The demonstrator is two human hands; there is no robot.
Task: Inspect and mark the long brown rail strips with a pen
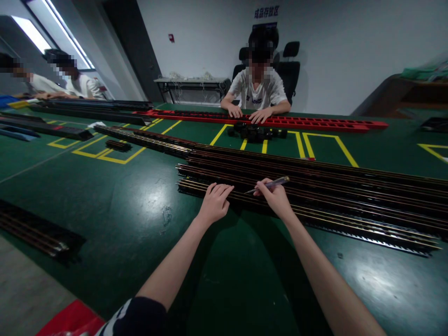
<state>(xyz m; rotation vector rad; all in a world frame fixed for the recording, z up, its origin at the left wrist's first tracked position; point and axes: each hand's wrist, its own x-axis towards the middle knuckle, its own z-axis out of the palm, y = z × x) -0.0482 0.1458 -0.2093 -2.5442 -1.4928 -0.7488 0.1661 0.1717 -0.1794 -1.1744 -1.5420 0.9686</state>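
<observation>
Long black strips (350, 221) with thin brass-coloured lines along them lie side by side across the table in front of me. My left hand (216, 201) rests on the nearest strip, close to its left end, fingers stretched out and holding nothing. My right hand (275, 196) grips a slim pen-shaped tool (282, 180) like a pencil. Its grey body slants up to the right, and its thin tip points left, down at the nearest strips. Whether the tip touches them I cannot tell.
Opposite me a person (259, 88) has both hands at a long red slotted rail (315, 122), beside small black parts (255, 132). More strips (38, 228) lie at left. Two people (80, 84) sit far left. Yellow tape (346, 151) marks the green table (140, 242).
</observation>
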